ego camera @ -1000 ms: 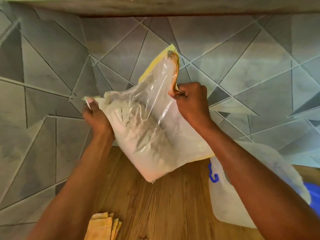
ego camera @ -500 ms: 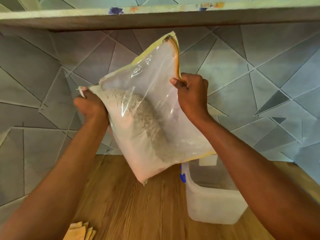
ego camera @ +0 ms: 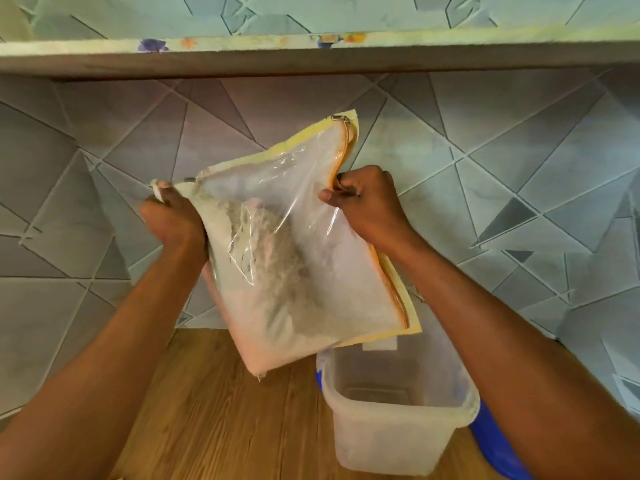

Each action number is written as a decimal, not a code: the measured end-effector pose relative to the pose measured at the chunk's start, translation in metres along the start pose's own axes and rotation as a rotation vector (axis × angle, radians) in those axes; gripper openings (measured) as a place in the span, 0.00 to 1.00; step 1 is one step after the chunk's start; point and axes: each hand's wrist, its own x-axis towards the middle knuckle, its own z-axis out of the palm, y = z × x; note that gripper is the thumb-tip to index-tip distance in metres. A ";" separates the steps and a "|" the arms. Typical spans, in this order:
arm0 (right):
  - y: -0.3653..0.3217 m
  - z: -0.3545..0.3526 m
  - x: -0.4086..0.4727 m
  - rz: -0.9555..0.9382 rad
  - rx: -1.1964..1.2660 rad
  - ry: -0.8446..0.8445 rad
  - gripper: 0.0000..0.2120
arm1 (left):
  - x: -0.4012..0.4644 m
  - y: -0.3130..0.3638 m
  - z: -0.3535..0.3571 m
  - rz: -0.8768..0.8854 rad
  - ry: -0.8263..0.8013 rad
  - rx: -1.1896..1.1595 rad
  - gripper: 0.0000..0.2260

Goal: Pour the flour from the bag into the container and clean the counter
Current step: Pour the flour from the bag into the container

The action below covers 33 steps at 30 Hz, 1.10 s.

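A clear plastic zip bag (ego camera: 294, 258) with yellow edges holds pale flour and hangs tilted in the air above the wooden counter (ego camera: 221, 420). My left hand (ego camera: 173, 221) grips its left corner. My right hand (ego camera: 367, 206) pinches the orange zipper edge on the right side. A translucent plastic container (ego camera: 391, 427) stands open on the counter below and to the right of the bag; only a thin dusting shows on its floor.
A blue lid (ego camera: 495, 445) lies under or beside the container at the right. A tiled wall (ego camera: 86, 202) rises behind the counter, and a shelf edge (ego camera: 311, 57) runs across above.
The view has tilted so the container shows more fully and the yellow cloth at the bottom is out of sight. The bag has swung slightly right, toward the container. Both hands keep their grip.
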 end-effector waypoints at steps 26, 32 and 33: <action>0.036 -0.014 -0.013 0.179 -0.006 0.060 0.23 | -0.008 0.016 0.026 0.142 -0.089 -0.101 0.22; 0.038 -0.016 -0.013 0.165 -0.018 0.044 0.22 | -0.008 0.020 0.027 0.142 -0.098 -0.088 0.12; 0.038 -0.016 -0.013 0.158 -0.014 0.049 0.23 | -0.007 0.019 0.027 0.138 -0.094 -0.090 0.12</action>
